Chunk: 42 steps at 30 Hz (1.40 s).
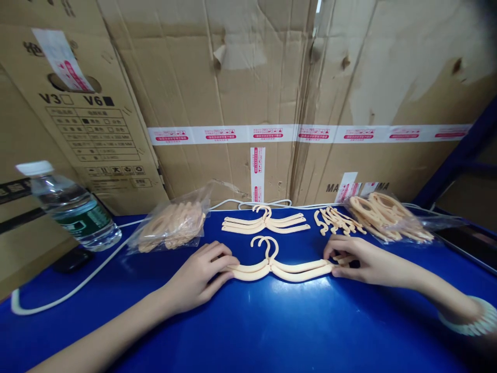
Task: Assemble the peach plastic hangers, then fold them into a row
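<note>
Pinched at both ends, two cream hangers (271, 267) lie on the blue table (240, 336) between left hand (209, 272) and right hand (355, 259); exact contact at the right end appears partly hidden. Three matching hangers (265, 223) lie just behind.

Two hangers (280, 273) are before three others (256, 226) on the table (233, 336).

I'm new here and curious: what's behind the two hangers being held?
Behind the held hangers lie more beige hangers, then a white cable and upright cardboard. Whatever is beyond the cardboard is covered and can't be seen.
</note>
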Tool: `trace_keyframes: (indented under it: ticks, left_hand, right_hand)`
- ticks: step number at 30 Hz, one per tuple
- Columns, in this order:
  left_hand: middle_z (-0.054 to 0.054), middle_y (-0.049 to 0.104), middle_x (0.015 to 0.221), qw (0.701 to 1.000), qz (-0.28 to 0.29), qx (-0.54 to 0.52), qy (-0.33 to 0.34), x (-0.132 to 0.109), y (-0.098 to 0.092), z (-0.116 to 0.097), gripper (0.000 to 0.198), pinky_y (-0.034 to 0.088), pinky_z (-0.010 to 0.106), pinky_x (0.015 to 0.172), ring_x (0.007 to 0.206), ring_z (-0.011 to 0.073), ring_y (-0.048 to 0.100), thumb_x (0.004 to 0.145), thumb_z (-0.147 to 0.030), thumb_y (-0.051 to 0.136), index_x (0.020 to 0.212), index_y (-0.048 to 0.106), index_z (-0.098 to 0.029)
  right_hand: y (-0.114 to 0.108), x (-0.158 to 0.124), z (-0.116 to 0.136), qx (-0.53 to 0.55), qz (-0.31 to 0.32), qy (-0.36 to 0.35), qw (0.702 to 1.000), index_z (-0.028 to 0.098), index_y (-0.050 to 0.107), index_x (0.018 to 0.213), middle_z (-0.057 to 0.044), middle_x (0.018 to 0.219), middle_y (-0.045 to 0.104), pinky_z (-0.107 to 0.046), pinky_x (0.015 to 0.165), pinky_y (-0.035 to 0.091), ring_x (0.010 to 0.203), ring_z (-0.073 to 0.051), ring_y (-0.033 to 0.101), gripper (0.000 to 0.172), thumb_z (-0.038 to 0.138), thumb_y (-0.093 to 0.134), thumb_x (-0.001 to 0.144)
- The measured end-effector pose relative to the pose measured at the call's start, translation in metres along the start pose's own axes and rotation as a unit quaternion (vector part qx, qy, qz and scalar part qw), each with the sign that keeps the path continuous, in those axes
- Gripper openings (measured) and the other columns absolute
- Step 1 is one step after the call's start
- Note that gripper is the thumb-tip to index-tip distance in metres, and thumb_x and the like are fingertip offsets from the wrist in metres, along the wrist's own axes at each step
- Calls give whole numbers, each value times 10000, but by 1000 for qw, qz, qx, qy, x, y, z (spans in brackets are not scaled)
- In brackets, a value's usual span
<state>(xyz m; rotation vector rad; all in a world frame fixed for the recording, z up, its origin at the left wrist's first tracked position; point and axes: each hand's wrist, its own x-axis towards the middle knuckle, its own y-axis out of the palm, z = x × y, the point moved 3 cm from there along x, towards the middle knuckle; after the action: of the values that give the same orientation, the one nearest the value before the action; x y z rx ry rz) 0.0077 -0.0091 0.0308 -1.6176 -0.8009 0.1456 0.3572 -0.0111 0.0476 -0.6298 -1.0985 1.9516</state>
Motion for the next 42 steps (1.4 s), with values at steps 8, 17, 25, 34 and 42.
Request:
trace_keyframes:
  ticks: [8, 17, 25, 34, 42]
  left_hand:
    - [83, 588, 1035, 1000, -5, 7, -18, 1, -1, -2, 182, 429, 405, 800, 916, 237, 538, 951, -173, 441, 1081, 567, -197]
    - [81, 603, 1052, 999, -34, 26, -23, 1, -1, -1, 186, 428, 403, 815, 936, 240, 554, 924, -200, 491, 1089, 578, -198]
    - [87, 613, 1036, 996, -64, 60, -2, -2, -2, -5, 169, 429, 384, 790, 921, 235, 565, 938, -223, 487, 1056, 598, -176]
    - [86, 635, 996, 990, -100, 99, 20, -1, -4, -11, 159, 424, 388, 790, 900, 229, 573, 950, -218, 469, 1003, 611, -171]
    - [79, 649, 951, 985, -123, 115, 23, -2, -5, -13, 175, 430, 388, 783, 873, 223, 577, 951, -231, 458, 952, 620, -167]
  right_hand:
    - [4, 2, 4, -46, -35, -5, 998, 198, 601, 947, -68, 971, 589, -353, 755, 461, 853, -226, 574, 128, 298, 563, 876]
    - [5, 2, 5, -86, -57, -23, 994, 199, 598, 961, -70, 982, 572, -371, 797, 462, 895, -237, 567, 133, 235, 586, 833]
    - [4, 3, 1, -74, -75, -62, 993, 187, 621, 1027, -90, 1017, 590, -367, 803, 471, 931, -251, 578, 311, 436, 662, 844]
    - [-7, -2, 2, -112, -261, -132, 950, 198, 634, 802, -55, 778, 617, -333, 691, 458, 749, -209, 577, 290, 406, 505, 958]
    - [-19, -8, -13, -138, -385, -112, 906, 207, 587, 655, -37, 606, 534, -324, 585, 385, 588, -191, 489, 465, 461, 396, 994]
